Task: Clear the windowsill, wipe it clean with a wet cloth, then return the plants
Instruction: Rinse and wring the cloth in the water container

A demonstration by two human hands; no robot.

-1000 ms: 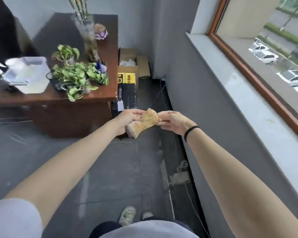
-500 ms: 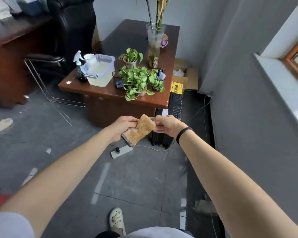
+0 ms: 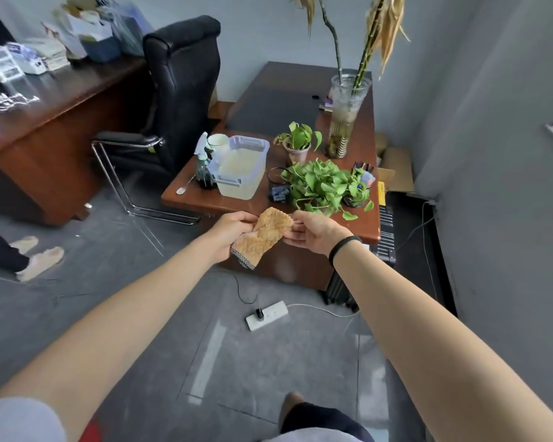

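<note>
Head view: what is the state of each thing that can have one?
cloth, crumpled, held between both hands
left hand, grips the cloth
right hand, pinches the cloth
plastic tub, lidless, holding pale liquid
glass vase, upright on the table
pothos plants, upright on the table
power strip, one plug inserted

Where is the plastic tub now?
In the head view the tub sits on the low table, between the spray bottle on its left and the leafy plant on its right.
</note>
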